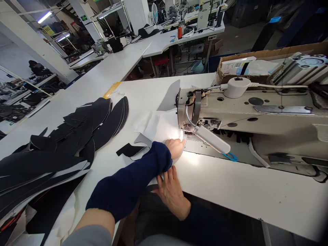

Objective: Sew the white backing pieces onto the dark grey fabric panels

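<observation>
My left hand (175,148), in a navy sleeve cover, is beside the needle area of a sewing machine (217,109). Its fingers are curled together on a white fabric piece (164,124) lit by the machine lamp (214,139). Just below, my right hand (172,191) lies with fingers stretched out at the table's front edge, over the near side of the work. The fabric under both hands is partly hidden. Left of my left forearm lies a small black cut piece (129,149) with a grey edge.
Stacks of black cut fabric pieces (74,136) cover the left of the white table (246,184). A blue plastic loop (231,157) lies by the machine bed. Behind the machine stands a cardboard box (271,51). Farther off are other sewing tables and an orange thread spool (179,32).
</observation>
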Demonstrator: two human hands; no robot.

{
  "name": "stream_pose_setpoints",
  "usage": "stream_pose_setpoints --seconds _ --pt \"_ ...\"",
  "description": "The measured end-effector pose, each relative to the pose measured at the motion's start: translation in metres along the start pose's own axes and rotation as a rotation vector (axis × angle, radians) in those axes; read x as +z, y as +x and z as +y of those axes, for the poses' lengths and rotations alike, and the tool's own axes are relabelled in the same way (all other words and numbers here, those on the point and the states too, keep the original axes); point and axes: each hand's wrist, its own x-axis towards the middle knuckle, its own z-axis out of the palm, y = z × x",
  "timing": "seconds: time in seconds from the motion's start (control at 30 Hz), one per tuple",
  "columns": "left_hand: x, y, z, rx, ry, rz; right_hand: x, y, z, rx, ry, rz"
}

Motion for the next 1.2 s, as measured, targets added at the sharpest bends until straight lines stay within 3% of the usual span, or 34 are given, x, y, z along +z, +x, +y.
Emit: stream_pose_setpoints --seconds 0.2,0.37,0.53,0.8,1.03,1.2 --pt "-0.015 0.013 -0.002 -0.012 -0.006 0.013 -0.001 0.015 0.006 -0.044 0.033 0.054" --pt "-0.01 -0.018 0.001 0.006 0.058 0.047 0.005 0.008 0.012 -0.078 0.023 0.068" --pt "0.003 -0.037 0.002 0.023 0.104 -0.027 0.011 -0.001 0.014 -0.077 0.002 0.118" --pt "0.005 -0.023 -0.002 0.042 0.121 -0.054 0.011 -0.001 0.02 -0.075 -0.022 0.118" --pt "0.005 0.004 0.001 0.0 0.093 -0.015 0.006 0.006 0.04 -0.054 -0.019 0.127" --pt "-0.004 -0.004 -0.007 0.05 0.052 0.061 0.001 0.009 0.052 -0.053 0.003 0.106"
